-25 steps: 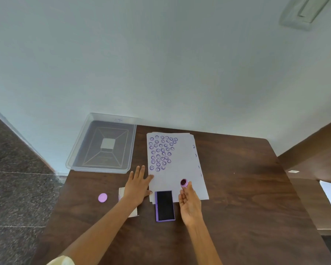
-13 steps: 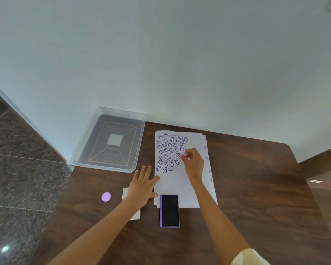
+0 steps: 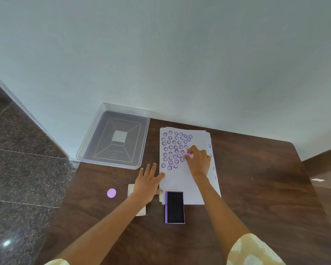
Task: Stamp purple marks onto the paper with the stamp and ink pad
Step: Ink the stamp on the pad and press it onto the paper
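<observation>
A white paper stack (image 3: 182,180) lies on the dark wooden table (image 3: 256,188), its upper left covered with several purple smiley marks (image 3: 173,148). My right hand (image 3: 198,161) pinches a small pink-purple stamp (image 3: 186,153) and holds it down on the sheet at the right edge of the marks. My left hand (image 3: 148,181) rests flat with spread fingers at the paper's left edge, its thumb touching the sheet. The open ink pad (image 3: 174,207), black in a purple case, sits at the paper's near edge.
A clear plastic tray (image 3: 115,138) overhangs the table's far left corner against the wall. A round purple cap (image 3: 111,193) lies near the left table edge. A small white box (image 3: 139,209) sits partly under my left wrist. Granite floor lies to the left.
My right hand carried the stamp from beside the ink pad up to the marked area and now holds it on the paper. My left hand stayed in place.
</observation>
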